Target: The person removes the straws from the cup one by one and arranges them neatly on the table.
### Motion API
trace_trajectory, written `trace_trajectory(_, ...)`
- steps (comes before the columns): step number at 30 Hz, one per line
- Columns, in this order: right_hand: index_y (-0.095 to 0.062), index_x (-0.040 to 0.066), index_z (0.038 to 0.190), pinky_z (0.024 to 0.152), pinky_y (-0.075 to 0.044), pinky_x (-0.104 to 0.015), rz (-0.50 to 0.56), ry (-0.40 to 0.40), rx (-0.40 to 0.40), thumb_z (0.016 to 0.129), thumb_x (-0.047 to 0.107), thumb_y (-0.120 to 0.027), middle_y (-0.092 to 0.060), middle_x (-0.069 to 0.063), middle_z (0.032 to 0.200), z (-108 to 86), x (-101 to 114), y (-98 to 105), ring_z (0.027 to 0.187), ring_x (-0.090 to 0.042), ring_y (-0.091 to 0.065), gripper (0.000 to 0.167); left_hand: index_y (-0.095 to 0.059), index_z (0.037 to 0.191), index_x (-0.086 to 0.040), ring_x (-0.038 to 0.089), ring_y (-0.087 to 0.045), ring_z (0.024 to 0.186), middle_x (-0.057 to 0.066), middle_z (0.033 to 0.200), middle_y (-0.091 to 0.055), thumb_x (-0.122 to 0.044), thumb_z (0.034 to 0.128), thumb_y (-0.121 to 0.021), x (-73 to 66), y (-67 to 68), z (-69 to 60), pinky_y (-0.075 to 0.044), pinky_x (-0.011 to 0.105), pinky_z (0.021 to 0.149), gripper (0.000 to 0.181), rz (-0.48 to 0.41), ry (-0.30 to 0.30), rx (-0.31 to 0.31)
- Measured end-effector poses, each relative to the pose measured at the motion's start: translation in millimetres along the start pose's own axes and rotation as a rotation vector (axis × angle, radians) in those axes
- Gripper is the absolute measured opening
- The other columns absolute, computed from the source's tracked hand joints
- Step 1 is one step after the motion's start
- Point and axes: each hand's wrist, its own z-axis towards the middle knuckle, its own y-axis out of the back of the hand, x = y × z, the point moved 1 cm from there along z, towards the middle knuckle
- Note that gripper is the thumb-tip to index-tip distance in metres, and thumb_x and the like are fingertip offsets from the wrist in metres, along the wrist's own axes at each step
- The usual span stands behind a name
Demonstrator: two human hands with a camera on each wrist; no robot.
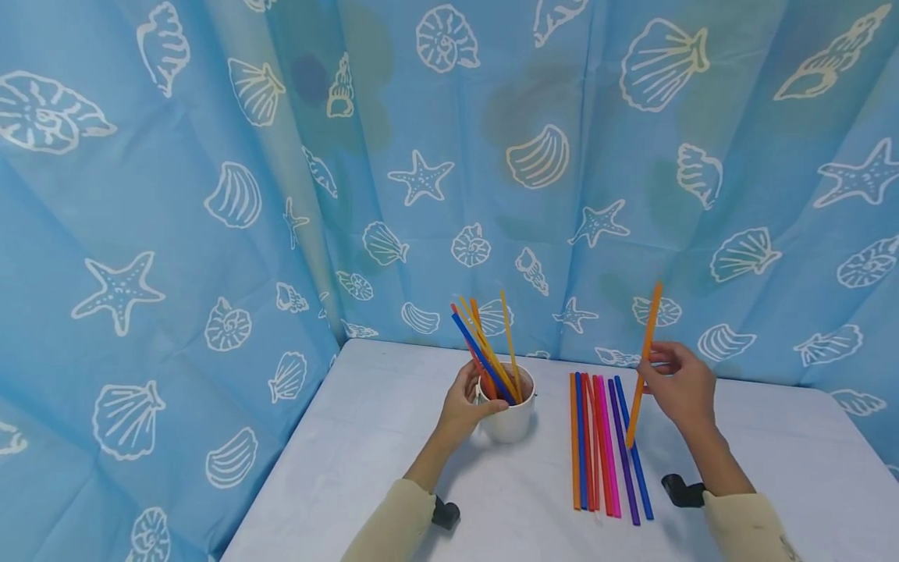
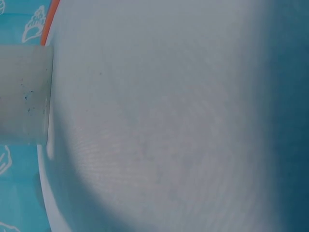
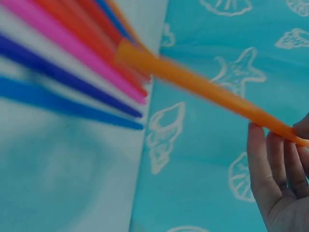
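Observation:
My right hand (image 1: 680,382) pinches an orange straw (image 1: 644,363), held up at a slant over the right end of a row of straws. In the right wrist view the fingertips and thumb grip this orange straw (image 3: 207,92) near one end. My left hand (image 1: 463,410) holds a small white pail (image 1: 507,425), thumb at the near rim and fingers round the left side. Several straws (image 1: 485,351) in orange, yellow, blue and red lean inside the pail. In the left wrist view only the pail's side (image 2: 24,96) shows; the hand is out of that view.
Several loose straws (image 1: 605,445) in orange, blue, red, pink and purple lie side by side on the white table (image 1: 330,468), right of the pail. A blue seashell curtain (image 1: 463,195) hangs behind and to the left. Black wrist mounts (image 1: 683,492) sit at both sleeves.

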Motion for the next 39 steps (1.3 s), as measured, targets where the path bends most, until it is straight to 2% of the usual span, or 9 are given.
trace_trajectory(7,-0.051,-0.004,0.130,0.067,-0.060,-0.039,-0.152,-0.116,0.104,0.093,0.021,-0.065,-0.059,-0.026,0.115,-2.8,-22.4,-4.2,0.090,-0.036,-0.064,0.047,-0.039,0.146,-0.030,0.016,-0.033,0.141,-0.008,0.148,-0.042,-0.026,0.0817,-0.081,2.1,0.8,0.2,-0.026,0.037,0.115,0.077,-0.004,0.007,0.000)
trace_trajectory(9,-0.051,-0.005,0.130,0.067,-0.060,-0.042,-0.193,-0.141,0.139,0.092,0.020,-0.066,-0.058,-0.027,0.116,-3.0,-28.3,-6.7,0.089,-0.036,-0.064,0.047,-0.039,0.146,-0.030,0.015,-0.033,0.141,-0.009,0.148,-0.042,-0.026,0.0815,-0.081,2.5,1.0,0.2,-0.026,0.036,0.115,0.077,-0.006,0.012,-0.004)
trace_trajectory(12,-0.051,-0.007,0.128,0.066,-0.060,-0.041,-0.238,-0.167,0.185,0.091,0.019,-0.067,-0.057,-0.029,0.115,-4.8,-36.9,-9.7,0.086,-0.035,-0.064,0.048,-0.039,0.146,-0.029,0.016,-0.034,0.140,-0.008,0.148,-0.043,-0.025,0.0824,-0.080,2.8,1.0,0.2,-0.026,0.037,0.115,0.076,-0.015,-0.003,0.001)
trace_trajectory(13,-0.051,-0.008,0.127,0.065,-0.060,-0.040,-0.248,-0.174,0.197,0.090,0.019,-0.068,-0.057,-0.029,0.115,-5.9,-39.9,-10.6,0.084,-0.034,-0.065,0.048,-0.039,0.147,-0.027,0.016,-0.034,0.140,-0.007,0.148,-0.043,-0.023,0.0830,-0.080,-1.8,1.0,-1.3,-0.026,0.037,0.115,0.076,-0.016,0.004,0.005)
trace_trajectory(19,-0.051,-0.008,0.124,0.063,-0.060,-0.038,-0.264,-0.245,0.256,0.089,0.017,-0.069,-0.058,-0.029,0.109,-11.5,-49.3,-14.5,0.073,-0.026,-0.065,0.046,-0.038,0.147,-0.026,0.016,-0.034,0.140,-0.005,0.148,-0.043,-0.020,0.0834,-0.079,-3.3,-0.7,-1.3,-0.025,0.037,0.115,0.076,-0.020,0.015,0.004)
trace_trajectory(20,-0.051,-0.008,0.123,0.062,-0.059,-0.037,-0.264,-0.260,0.269,0.089,0.017,-0.069,-0.058,-0.030,0.108,-11.6,-50.0,-14.9,0.072,-0.025,-0.064,0.046,-0.038,0.147,-0.027,0.015,-0.034,0.140,-0.007,0.148,-0.043,-0.022,0.0830,-0.080,0.9,-0.9,0.0,-0.025,0.037,0.115,0.076,-0.019,0.009,0.000)
trace_trajectory(25,-0.050,-0.009,0.121,0.057,-0.058,-0.033,-0.279,-0.319,0.327,0.089,0.017,-0.069,-0.058,-0.029,0.102,-12.0,-57.2,-18.5,0.068,-0.023,-0.062,0.046,-0.038,0.147,-0.027,0.016,-0.034,0.140,-0.005,0.148,-0.043,-0.022,0.0825,-0.080,1.1,-0.3,0.1,-0.025,0.037,0.115,0.077,-0.010,-0.002,0.003)
trace_trajectory(34,-0.050,-0.010,0.120,0.055,-0.057,-0.032,-0.287,-0.402,0.371,0.087,0.017,-0.070,-0.059,-0.030,0.100,-16.5,-76.9,-23.8,0.070,-0.026,-0.061,0.048,-0.038,0.147,-0.026,0.017,-0.035,0.140,-0.005,0.148,-0.044,-0.024,0.0825,-0.080,2.1,0.0,1.8,-0.026,0.038,0.115,0.077,-0.018,-0.005,0.005)
trace_trajectory(39,-0.051,-0.010,0.118,0.053,-0.056,-0.030,-0.286,-0.418,0.383,0.087,0.016,-0.070,-0.060,-0.028,0.097,-20.2,-82.1,-26.0,0.069,-0.025,-0.060,0.045,-0.038,0.147,-0.026,0.017,-0.035,0.140,-0.005,0.148,-0.043,-0.024,0.0825,-0.080,1.6,0.0,0.9,-0.025,0.038,0.115,0.076,-0.010,-0.009,0.005)
